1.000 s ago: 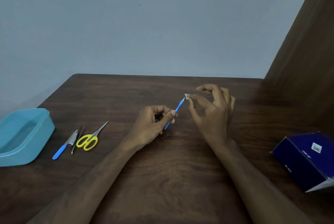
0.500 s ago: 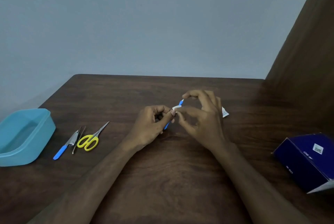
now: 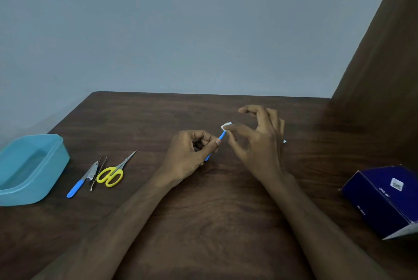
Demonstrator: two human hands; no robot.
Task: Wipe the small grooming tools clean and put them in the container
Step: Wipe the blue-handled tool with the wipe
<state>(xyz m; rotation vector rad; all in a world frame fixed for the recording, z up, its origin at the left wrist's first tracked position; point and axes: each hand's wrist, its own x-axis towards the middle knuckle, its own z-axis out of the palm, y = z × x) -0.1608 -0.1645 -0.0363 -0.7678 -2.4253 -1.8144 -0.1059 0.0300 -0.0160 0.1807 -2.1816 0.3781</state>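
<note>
I'm looking down at the dark wooden table (image 3: 203,223), and mid-frame my left hand (image 3: 190,155) is curled around a slim blue tool (image 3: 222,136), thumb and fingers pinching its shaft so it tilts up to the right. My right hand (image 3: 260,141) meets it there, thumb and forefinger pinching a small white wipe (image 3: 226,126) around the tool's upper tip, the other fingers arched loosely above. A tiny white scrap (image 3: 284,141) peeks out just right of that hand. Over at the left edge sits the teal container (image 3: 54,166), open top. Just right of it, lying on the table: a blue-handled tool (image 3: 78,183), a thin metal tweezer-like piece (image 3: 97,173), and yellow-handled scissors (image 3: 114,173), close together. Lower right, a dark blue box (image 3: 382,200).
</note>
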